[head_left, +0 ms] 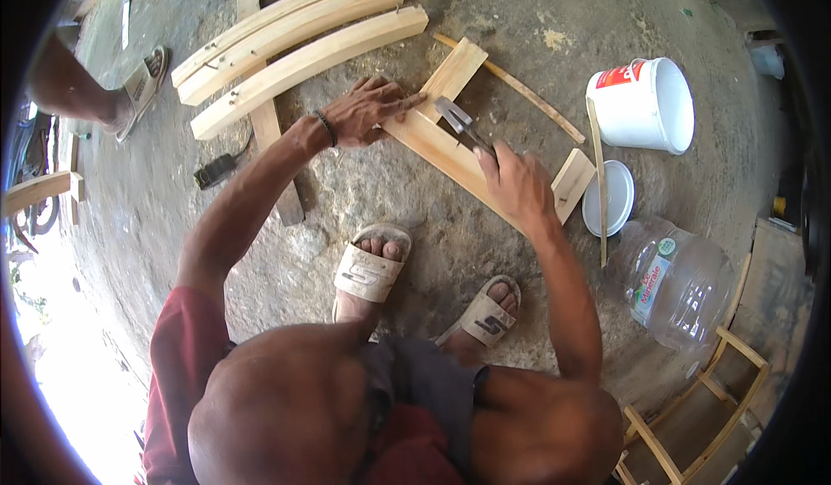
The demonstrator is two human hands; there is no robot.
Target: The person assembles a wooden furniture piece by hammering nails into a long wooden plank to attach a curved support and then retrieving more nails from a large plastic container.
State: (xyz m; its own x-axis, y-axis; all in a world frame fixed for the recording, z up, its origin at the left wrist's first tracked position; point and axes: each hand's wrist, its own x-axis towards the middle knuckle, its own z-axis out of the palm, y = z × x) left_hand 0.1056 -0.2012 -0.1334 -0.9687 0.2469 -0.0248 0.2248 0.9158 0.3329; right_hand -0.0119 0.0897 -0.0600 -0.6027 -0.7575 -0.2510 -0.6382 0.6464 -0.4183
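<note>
I have the right hand [518, 184] wrapped around the hammer [455, 115], over the wooden frame [443, 152]; the left hand [368, 114] rests at the frame's left corner, whether clamped I can't tell. I'd pin that joint flat and strike squarely, fingertips clear. Under the frame lies rough floor [519, 17]; right of it, a white bucket [613, 106]; left, curved beams [312, 67]; nearer, 2 sandalled feet [370, 270].
</note>
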